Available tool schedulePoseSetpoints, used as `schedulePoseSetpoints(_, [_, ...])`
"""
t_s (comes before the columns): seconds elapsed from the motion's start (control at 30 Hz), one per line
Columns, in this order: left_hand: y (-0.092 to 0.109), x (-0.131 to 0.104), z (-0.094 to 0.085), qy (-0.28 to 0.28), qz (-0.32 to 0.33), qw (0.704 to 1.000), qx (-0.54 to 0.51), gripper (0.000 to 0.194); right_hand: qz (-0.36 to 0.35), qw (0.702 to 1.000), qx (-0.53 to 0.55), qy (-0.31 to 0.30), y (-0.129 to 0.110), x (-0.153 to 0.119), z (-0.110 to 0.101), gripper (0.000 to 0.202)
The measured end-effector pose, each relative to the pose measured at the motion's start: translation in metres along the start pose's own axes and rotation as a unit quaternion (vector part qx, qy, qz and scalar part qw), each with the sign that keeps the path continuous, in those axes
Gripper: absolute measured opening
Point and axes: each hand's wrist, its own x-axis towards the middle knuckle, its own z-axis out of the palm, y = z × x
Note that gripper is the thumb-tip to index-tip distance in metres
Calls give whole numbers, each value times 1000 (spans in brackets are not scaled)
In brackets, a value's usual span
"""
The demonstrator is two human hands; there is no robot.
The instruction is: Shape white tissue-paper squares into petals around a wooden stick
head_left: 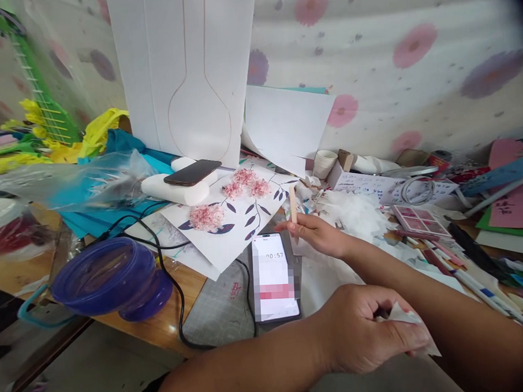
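Currently gripping wooden stick in nearly closed right hand, near timer phone; pinching white paper scrap between thumb and curled fingers of left hand. Could tear scrap by over-tight pinch, or knock timer phone by careless wrist swing.

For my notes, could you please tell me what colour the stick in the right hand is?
The stick is light tan, seen in the head view.

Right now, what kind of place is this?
Probably a craft corner, though I can't tell whether it's in a home or a workshop. The clues are white paper with fluffy pink flowers, a gridded mat and a small palette of pinks.
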Motion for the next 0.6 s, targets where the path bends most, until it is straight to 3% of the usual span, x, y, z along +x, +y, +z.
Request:
schedulePoseSetpoints(0.37, [0,1,-3,13,-22,1000,-15,20,-24,998,-51,-33,7,13,21,46])
schedulePoseSetpoints(0.6, [2,1,-4,25,-32,999,-26,19,-8,1000,25,-5,-4,1,8,47])
